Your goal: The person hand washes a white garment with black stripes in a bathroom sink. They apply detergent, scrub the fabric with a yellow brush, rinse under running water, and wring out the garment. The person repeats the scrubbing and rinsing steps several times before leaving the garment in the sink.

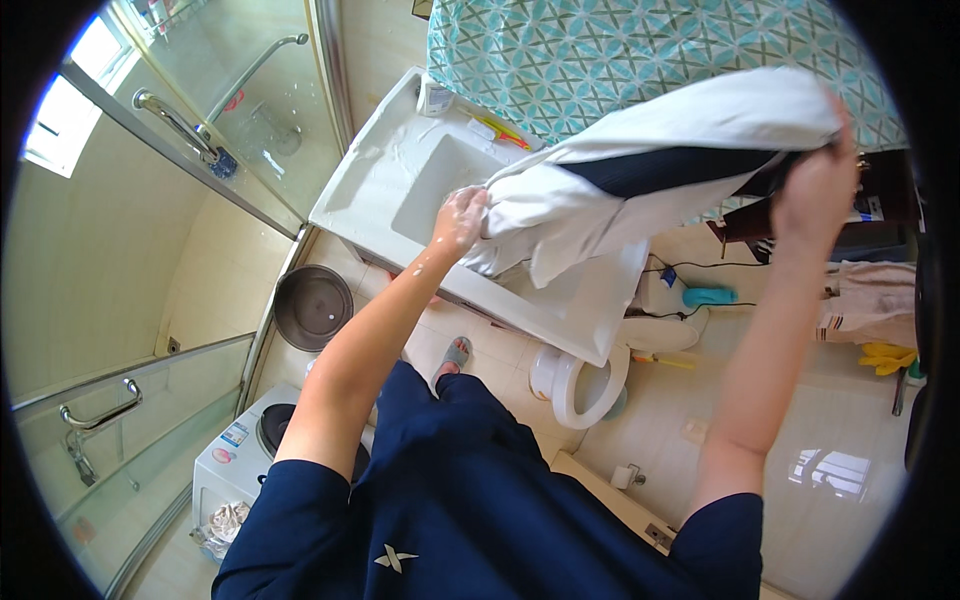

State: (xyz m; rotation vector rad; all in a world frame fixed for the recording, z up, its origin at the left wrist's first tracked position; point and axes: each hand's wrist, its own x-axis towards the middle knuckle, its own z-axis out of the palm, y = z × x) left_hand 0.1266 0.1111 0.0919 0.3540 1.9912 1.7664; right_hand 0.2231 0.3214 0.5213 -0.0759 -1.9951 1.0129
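A white garment with dark parts is stretched between my two hands, above the right part of a white laundry sink. My left hand, flecked with suds, grips its lower left end near the basin. Raised to the upper right, my right hand is blurred and closed on the garment's other end. The cloth hides part of the sink. On the sink's back ledge are a white bottle, a white block and a yellow and orange brush.
A teal patterned curtain hangs behind the sink. A dark round basin stands on the floor at left, near glass shower panels. An open toilet is at right below the sink. A washing machine stands at lower left.
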